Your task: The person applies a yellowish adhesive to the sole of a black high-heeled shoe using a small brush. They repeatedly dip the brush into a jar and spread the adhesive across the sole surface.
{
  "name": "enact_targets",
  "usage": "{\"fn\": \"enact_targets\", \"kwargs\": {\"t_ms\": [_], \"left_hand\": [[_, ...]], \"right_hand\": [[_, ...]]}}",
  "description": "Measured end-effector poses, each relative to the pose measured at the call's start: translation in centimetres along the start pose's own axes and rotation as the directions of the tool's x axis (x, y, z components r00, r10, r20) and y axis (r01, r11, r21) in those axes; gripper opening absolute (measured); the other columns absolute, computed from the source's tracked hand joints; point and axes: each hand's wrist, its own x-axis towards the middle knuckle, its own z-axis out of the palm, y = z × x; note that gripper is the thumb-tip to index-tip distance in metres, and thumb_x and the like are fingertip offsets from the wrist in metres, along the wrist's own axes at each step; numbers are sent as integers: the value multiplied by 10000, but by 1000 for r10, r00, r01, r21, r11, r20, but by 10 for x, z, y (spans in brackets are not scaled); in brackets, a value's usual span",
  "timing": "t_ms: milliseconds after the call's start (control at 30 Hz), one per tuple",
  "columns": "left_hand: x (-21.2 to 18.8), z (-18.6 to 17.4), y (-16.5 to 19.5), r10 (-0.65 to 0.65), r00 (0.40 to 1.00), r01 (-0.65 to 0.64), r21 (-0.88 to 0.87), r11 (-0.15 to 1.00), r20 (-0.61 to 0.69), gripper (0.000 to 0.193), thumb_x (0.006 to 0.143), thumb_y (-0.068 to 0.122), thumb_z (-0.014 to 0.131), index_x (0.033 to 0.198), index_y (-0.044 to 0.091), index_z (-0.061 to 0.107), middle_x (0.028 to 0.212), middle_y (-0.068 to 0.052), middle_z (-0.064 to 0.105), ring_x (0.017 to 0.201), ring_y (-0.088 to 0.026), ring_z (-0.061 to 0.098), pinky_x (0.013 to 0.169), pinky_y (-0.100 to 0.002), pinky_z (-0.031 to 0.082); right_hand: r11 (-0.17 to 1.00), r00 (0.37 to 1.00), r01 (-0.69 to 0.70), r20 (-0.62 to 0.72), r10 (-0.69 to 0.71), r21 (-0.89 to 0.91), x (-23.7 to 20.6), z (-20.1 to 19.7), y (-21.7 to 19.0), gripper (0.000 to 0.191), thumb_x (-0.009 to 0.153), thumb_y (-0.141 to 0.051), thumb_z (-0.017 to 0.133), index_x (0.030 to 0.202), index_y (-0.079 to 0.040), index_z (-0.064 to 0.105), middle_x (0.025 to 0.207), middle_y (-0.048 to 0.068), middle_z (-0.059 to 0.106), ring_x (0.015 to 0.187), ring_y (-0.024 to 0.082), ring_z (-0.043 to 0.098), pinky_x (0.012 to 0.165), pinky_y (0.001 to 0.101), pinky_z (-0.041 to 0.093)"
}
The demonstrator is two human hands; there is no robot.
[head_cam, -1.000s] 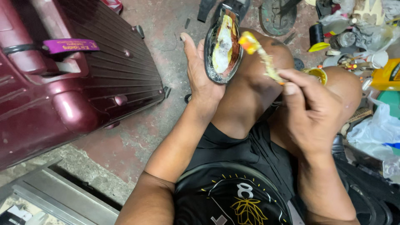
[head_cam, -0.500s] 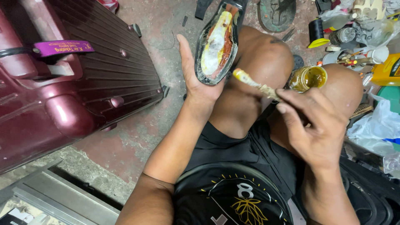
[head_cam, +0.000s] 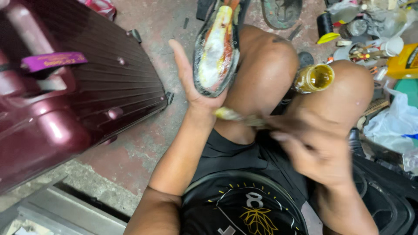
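My left hand holds up a shoe, sole side toward me, its black-rimmed underside smeared with yellowish-white glue and some red. My right hand is blurred with motion, low over my lap, and grips a small glue-coated brush whose tip points left, just under my left wrist. An open jar of yellow glue sits between my bare knees, to the right of the shoe.
A dark red hard-shell suitcase lies on the concrete floor at left. A black sole lies beyond my knees. Tins, a yellow container, tools and plastic bags crowd the right side.
My right hand has dropped from the shoe's sole toward my lap, carrying the brush down and left. The shoe has tipped a little more upright in my left hand.
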Motion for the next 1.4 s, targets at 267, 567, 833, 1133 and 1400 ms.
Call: {"fn": "enact_targets", "kwargs": {"t_ms": [267,567,833,1133,1400], "left_hand": [[1,9,-8,-89,993,87,26,996,78,869,1038,703,482,1469,-49,555,1411,-122,657,1180,-230,666,995,-369,556],[-1,1,-20,-207,978,208,-22,978,28,893,977,769,499,1385,-18,610,1249,-142,715,1011,-302,727,958,-440,587],[0,12,-22,-188,982,189,-166,968,18,803,1023,713,522,1348,-14,626,1253,-148,708,1081,-302,678,1043,-440,523],[3,20,-33,-193,975,171,-180,969,-111,780,985,697,546,1300,-12,629,1200,-148,708,1042,-292,667,981,-433,529],[-1,22,-41,-228,973,224,-78,971,-47,878,981,756,501,1346,-33,620,1218,-160,706,1024,-297,687,957,-426,554]], "right_hand": [[900,915,-369,-261,308,-231,-32,-109,-1,116,1093,-26,650,1189,22,693,936,107,663,764,163,620,743,268,487],[286,862,29,169,479,-958,72,-94,7,198,947,-404,665,1049,-277,778,728,88,722,657,257,707,574,371,552],[816,855,-133,352,382,-562,-1,-144,157,355,977,-376,615,1147,-145,824,895,79,742,803,220,739,759,365,565],[938,935,-322,-115,336,125,-103,-131,112,275,1022,-195,648,1230,-40,742,941,101,702,764,141,650,704,264,509],[976,987,-13,-159,-22,-219,25,-64,-10,259,858,-29,789,1115,-28,753,834,76,676,632,141,584,567,277,418]]}}
